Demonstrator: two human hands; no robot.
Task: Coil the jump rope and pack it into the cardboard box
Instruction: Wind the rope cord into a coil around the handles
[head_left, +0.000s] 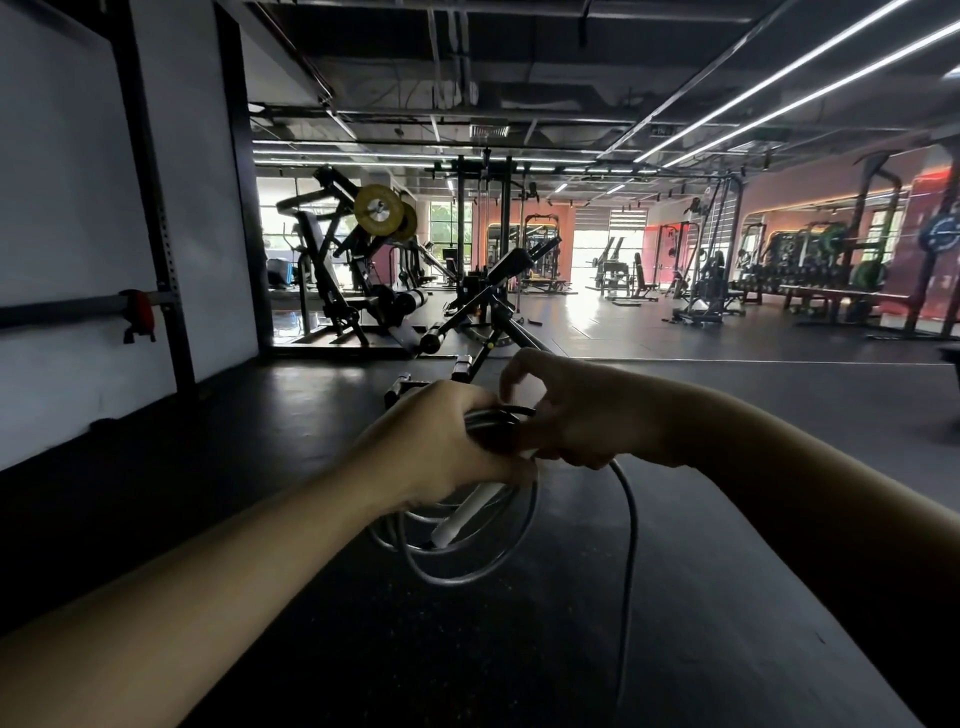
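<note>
At centre, near, above the dark floor (322, 597): rope (470, 558), grey, gathered in several loops that hang below my two hands. One white handle (465, 514) slants down across the loops, its upper end hidden under my left hand. One loose strand runs from my right hand in an arc to the right, then drops straight down toward the near edge.

Left hand (441, 447): fingers curled shut around the top of the bundled loops, back of the hand toward me.

Right hand (576, 415): touching the left at the bundle, lower fingers closed on the rope, forefinger and thumb arched above it. Whether those two pinch anything, I cannot tell.

Both forearms bare, reaching in from the near left and near right.

Just beyond the hands, far side: black machine (467, 338) with angled bars. Farther left: plate-loaded machine carrying yellow plates (379, 208). Left wall: white panel, black upright post (150, 197), red clamp (137, 309) on a horizontal bar. Far right: racks and benches against a reddish wall. Ceiling: long light strips (779, 88).
</note>
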